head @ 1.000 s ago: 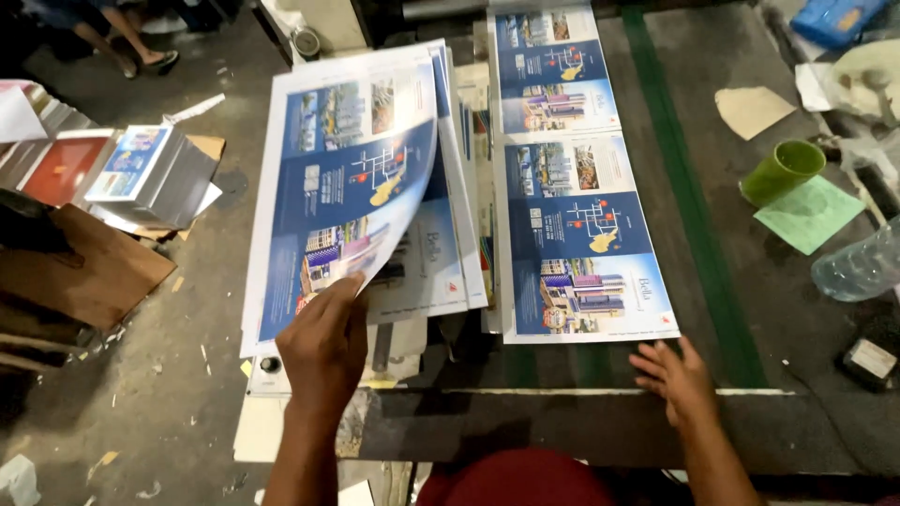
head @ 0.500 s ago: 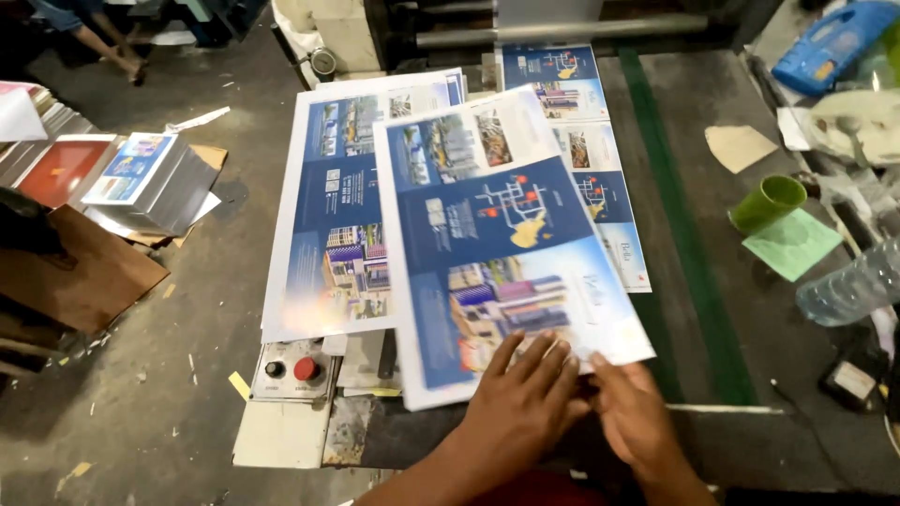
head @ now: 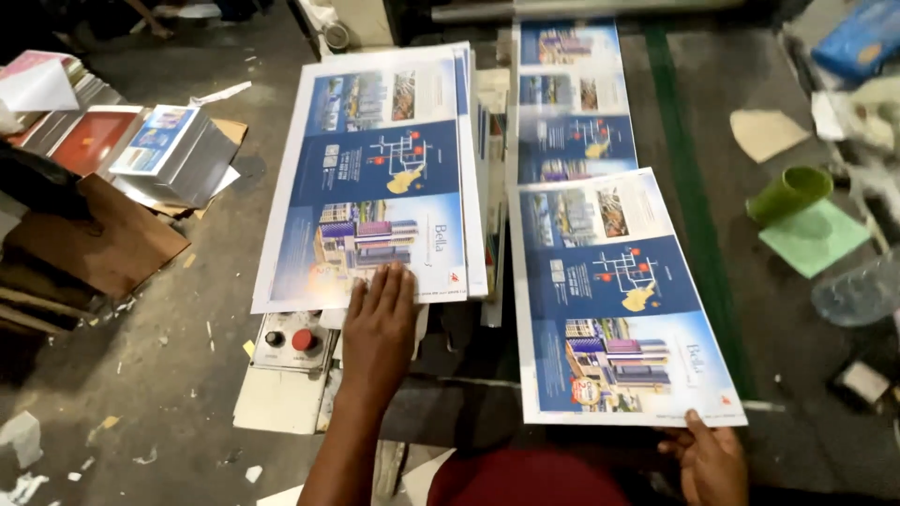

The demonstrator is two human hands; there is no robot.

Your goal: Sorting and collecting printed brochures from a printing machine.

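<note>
Left hand point(head: 380, 323) is lying flat on the stack of sheets point(head: 375, 178); right hand point(head: 710, 457) is pinching one printed sheet point(head: 614, 290).
The sheet is overhanging the worktop point(head: 797, 309) edge, so a loose pinch is risking creasing or dropping it.

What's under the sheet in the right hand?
Under the sheet held by the right hand: another printed sheet showing beyond its far edge, and the dark table. Anything else is covered.

The left hand point(head: 382, 314) lies flat, palm down, fingers together and pointing away from the body, forearm stretched forward. The right hand point(head: 710, 459) sits low and close in, thumb raised, fingers curled under.
</note>
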